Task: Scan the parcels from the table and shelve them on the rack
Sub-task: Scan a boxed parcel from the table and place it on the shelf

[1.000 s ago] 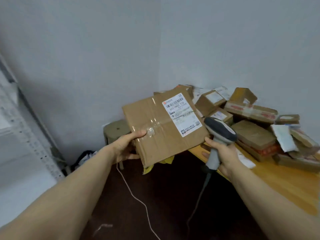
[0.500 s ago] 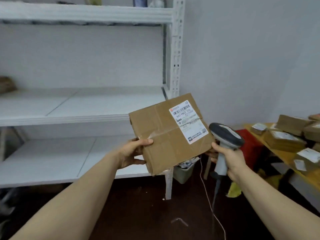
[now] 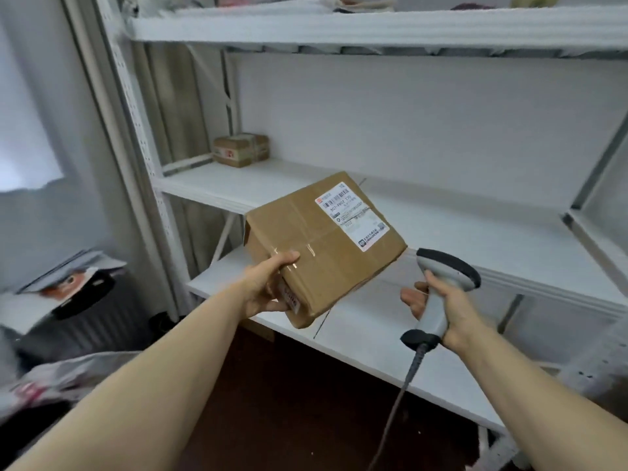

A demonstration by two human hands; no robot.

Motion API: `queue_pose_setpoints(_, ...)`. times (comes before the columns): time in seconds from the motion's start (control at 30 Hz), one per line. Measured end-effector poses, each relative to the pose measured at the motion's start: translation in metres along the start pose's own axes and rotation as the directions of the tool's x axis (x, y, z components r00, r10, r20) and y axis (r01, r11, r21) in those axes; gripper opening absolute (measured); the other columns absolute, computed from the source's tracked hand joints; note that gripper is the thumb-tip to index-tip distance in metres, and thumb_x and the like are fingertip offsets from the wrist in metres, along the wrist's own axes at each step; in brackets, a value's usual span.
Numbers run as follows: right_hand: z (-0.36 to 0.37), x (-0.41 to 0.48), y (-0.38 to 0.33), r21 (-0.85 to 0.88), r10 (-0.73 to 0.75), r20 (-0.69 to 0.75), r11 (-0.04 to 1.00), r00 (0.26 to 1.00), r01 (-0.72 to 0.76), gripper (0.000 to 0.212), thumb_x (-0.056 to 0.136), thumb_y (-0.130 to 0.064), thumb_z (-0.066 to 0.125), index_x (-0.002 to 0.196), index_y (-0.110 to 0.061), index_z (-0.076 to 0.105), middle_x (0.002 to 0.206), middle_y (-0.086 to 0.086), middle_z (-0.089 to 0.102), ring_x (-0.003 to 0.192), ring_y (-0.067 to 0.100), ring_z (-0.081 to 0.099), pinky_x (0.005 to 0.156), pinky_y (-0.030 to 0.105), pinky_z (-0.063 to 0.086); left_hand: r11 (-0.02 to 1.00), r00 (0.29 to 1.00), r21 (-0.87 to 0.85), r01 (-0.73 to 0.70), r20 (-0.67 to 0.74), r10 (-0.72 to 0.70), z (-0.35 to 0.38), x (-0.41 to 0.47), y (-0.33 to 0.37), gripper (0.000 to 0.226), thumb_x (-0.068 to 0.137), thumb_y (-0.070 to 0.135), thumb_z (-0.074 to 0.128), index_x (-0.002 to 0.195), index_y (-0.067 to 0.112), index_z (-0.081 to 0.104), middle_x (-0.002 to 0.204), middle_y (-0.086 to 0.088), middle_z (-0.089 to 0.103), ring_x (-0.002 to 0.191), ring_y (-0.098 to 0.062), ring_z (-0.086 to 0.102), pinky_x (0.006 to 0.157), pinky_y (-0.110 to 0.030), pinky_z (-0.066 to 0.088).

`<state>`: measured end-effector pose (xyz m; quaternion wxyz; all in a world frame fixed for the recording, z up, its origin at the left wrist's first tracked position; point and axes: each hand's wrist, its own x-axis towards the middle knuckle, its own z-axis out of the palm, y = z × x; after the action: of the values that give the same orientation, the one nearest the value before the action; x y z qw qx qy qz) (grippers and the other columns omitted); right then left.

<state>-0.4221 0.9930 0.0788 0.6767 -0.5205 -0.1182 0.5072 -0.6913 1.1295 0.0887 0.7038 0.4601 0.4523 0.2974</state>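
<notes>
My left hand (image 3: 268, 287) grips the near left corner of a brown cardboard parcel (image 3: 319, 253) with a white barcode label on top. The parcel is tilted in the air in front of the white rack (image 3: 475, 232), over the edge of the lower shelf. In my right hand (image 3: 441, 300) I hold a grey barcode scanner (image 3: 441, 283) by its handle, just right of the parcel, with its cable hanging down. One small taped parcel (image 3: 241, 149) sits at the back left of the middle shelf.
The rack has several white shelves; the top one carries blurred items. Its perforated upright (image 3: 136, 130) stands at the left. A dark ribbed bin (image 3: 85, 311) with papers on top stands at the lower left, beside grey mailer bags (image 3: 68, 372). The floor is dark.
The view has swung left from the parcel table to the rack. The parcel now hangs closer to the shelves and tilts flatter. Both hands keep their grips.
</notes>
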Motion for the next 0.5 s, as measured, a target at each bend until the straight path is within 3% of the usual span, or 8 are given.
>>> queue_pose_setpoints(0.13,0.080,0.061,-0.001,-0.028,0.029,0.096,0.999,0.995,-0.027,0.014,0.090,-0.012,0.063,0.088,-0.001,0.056,0.067,0.016,0.071,0.054,0.019,0.070,0.051,0.025,0.058,0.995,0.993,-0.101,-0.002,-0.115,-0.010,-0.045,0.045,0.029,0.047,0.069,0.048,0.078,0.104,0.026,0.055,0.104,-0.007,0.062,0.095,-0.029,0.061,0.067,-0.047,0.059)
queue_pose_setpoints(0.3,0.173,0.153,0.002,-0.058,0.050,0.200,0.998,0.979,-0.039,0.006,0.087,0.002,0.061,0.085,-0.003,0.058,0.082,0.021,0.068,0.072,0.028,0.070,0.063,0.035,0.061,0.991,0.981,-0.137,-0.004,-0.195,-0.023,-0.087,0.122,0.080,0.085,0.057,0.058,0.079,0.129,0.024,0.049,0.118,-0.012,0.063,0.104,-0.031,0.061,0.065,-0.048,0.058)
queue_pose_setpoints(0.5,0.261,0.259,-0.002,-0.151,0.105,0.321,0.987,0.941,-0.058,0.009,0.083,-0.005,0.069,0.089,-0.006,0.063,0.090,0.023,0.068,0.084,0.036,0.070,0.069,0.042,0.058,0.988,0.959,-0.154,0.025,-0.276,-0.068,-0.120,0.230,0.149,0.074,0.067,0.061,0.073,0.124,0.019,0.051,0.101,-0.013,0.066,0.091,-0.029,0.063,0.064,-0.048,0.058)
